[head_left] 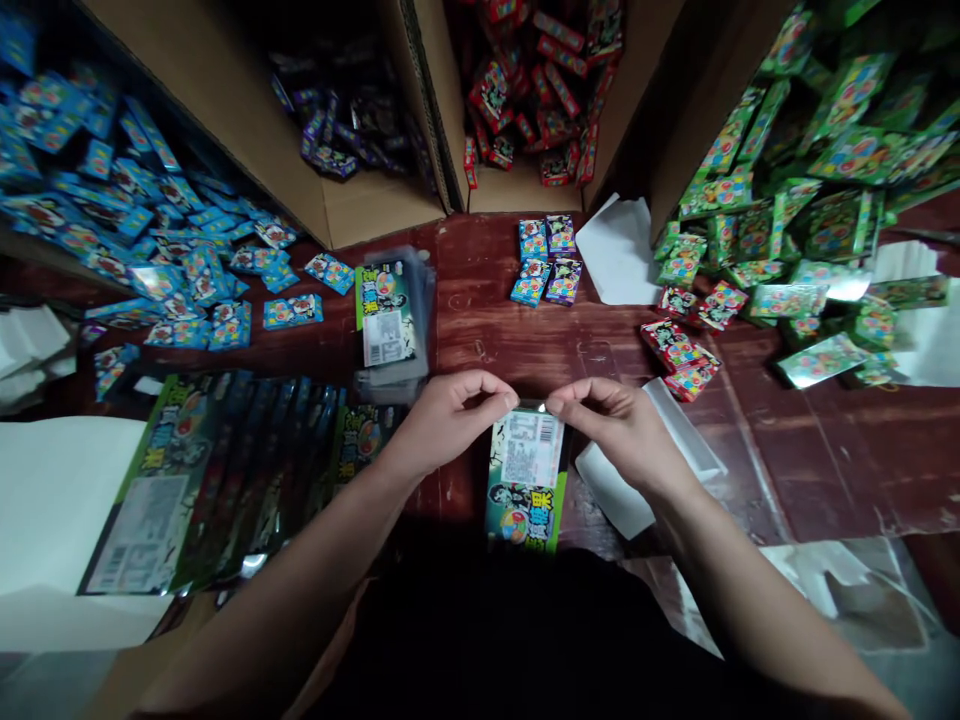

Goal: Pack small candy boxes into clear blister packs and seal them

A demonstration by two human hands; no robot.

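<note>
A green and black printed packet (pixel 527 480) lies upside down to the view in front of my body, its white label toward the far end. My left hand (pixel 465 415) pinches its far left corner between thumb and forefinger. At the far right corner my right hand (pixel 611 420) pinches the edge the same way. Beyond them, two blue small boxes (pixel 532 283) and two purple small boxes (pixel 561 280) form a small block on the table. Left of that block is a stack of clear sleeves with a printed card (pixel 388 312) on top.
Cardboard boxes at the back hold purple packs (pixel 330 140), red packs (pixel 555 90) and green packs (pixel 832 190). Loose blue packs (pixel 202 270) spread at the left. Filled packets (pixel 142 520) lie in a row at the lower left. White paper (pixel 619 250) and red packs (pixel 679 355) lie to the right.
</note>
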